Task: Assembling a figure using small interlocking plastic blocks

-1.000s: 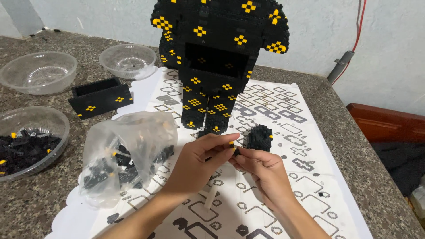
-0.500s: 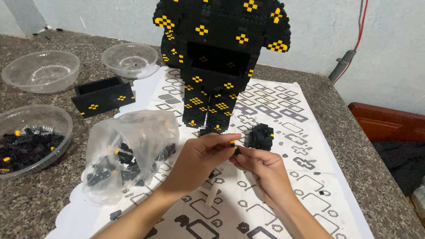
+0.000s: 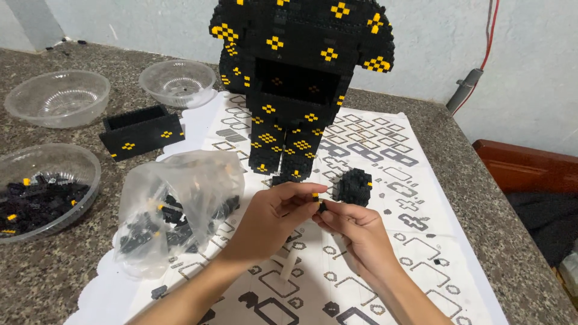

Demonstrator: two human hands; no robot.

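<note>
My left hand point(image 3: 274, 219) and my right hand point(image 3: 355, 232) meet over a white patterned sheet point(image 3: 385, 180), fingertips pinched together on a tiny black and yellow brick piece point(image 3: 316, 201). Just beyond them lies a small black brick lump point(image 3: 354, 185). A tall black figure built of small bricks with yellow diamond marks point(image 3: 301, 72) stands upright at the back of the sheet. To the left of my left hand sits a clear plastic bag point(image 3: 177, 204) holding several black bricks.
A clear bowl of black bricks point(image 3: 42, 189) sits at the left edge. Two empty clear bowls point(image 3: 57, 96) point(image 3: 177, 81) and a black open brick box point(image 3: 139, 129) stand behind it. The speckled stone counter point(image 3: 500, 241) ends at the right.
My hands stay pinched together on the small piece. The view has shifted slightly, otherwise nothing has moved.
</note>
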